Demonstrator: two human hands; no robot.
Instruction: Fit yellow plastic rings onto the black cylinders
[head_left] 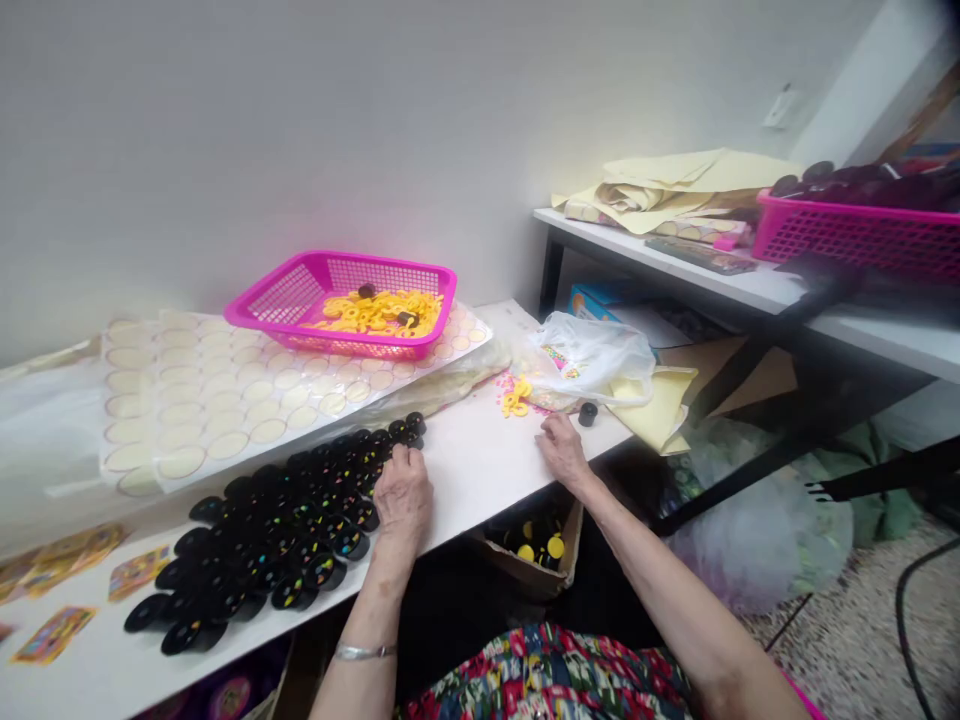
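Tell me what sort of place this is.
Probably a small home assembly workshop: rows of black discs by the left hand, a pink basket of yellow rings, and sheets of round stickers on the white worktable.

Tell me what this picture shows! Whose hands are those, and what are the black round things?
The camera sits on a person's head, looking down, so these are that person's own hands. The left hand rests on rows of black discs with coloured dots. The right hand lies flat on the white table, near a few yellow rings. Behind stands a pink basket with more rings, on sheets of round stickers. I can't tell whether the left hand holds a disc.
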